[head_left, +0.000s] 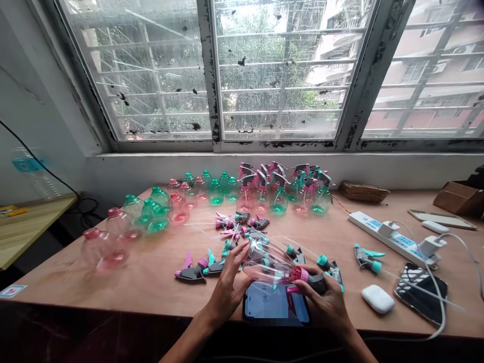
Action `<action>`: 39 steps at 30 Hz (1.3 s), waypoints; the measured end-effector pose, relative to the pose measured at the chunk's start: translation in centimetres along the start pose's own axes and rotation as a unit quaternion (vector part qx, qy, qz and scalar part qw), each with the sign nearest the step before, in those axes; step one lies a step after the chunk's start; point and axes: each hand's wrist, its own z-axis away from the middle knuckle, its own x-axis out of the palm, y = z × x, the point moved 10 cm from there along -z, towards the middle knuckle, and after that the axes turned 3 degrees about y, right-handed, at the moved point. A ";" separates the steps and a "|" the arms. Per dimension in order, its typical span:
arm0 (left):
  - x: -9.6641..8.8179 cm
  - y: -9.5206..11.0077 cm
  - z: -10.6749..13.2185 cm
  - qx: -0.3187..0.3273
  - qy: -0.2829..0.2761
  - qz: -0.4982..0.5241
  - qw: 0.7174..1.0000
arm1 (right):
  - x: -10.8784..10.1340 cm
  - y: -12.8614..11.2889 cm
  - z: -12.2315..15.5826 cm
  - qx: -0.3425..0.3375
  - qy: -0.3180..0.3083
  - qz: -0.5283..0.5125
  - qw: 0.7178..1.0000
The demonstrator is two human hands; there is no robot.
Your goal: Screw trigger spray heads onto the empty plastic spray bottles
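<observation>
I hold a clear pink spray bottle (269, 265) sideways above a phone (275, 305) at the table's front edge. My left hand (229, 282) cups the bottle's body with its fingers curled on it. My right hand (328, 300) is wrapped round the grey and pink trigger head (312, 280) at the bottle's neck. Loose trigger heads (234, 237), pink and teal, lie scattered just beyond my hands.
Empty pink and green bottles (151, 214) lie at the left. Assembled spray bottles (282, 194) stand in a row near the window. At the right are a power strip (393, 237), white cables, an earbud case (378, 298) and a second phone (420, 292).
</observation>
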 end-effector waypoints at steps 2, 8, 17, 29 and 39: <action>-0.1 -0.2 0.1 -0.011 0.007 0.003 1.000 | 0.0 0.0 0.0 0.017 0.004 -0.013 1.000; -0.8 -0.2 0.1 -0.008 0.037 0.081 0.996 | 0.0 0.3 0.3 0.070 0.007 -0.060 0.996; -0.6 0.0 0.5 0.011 0.037 0.057 0.998 | 1.0 1.4 1.7 0.230 -0.067 -0.169 0.956; -0.9 0.7 1.6 0.053 0.062 0.022 0.996 | 3.9 0.6 3.2 0.315 -0.118 -0.267 0.903; -3.3 4.5 1.1 0.158 0.096 -0.015 0.983 | 4.1 -0.9 3.9 0.326 -0.105 -0.314 0.885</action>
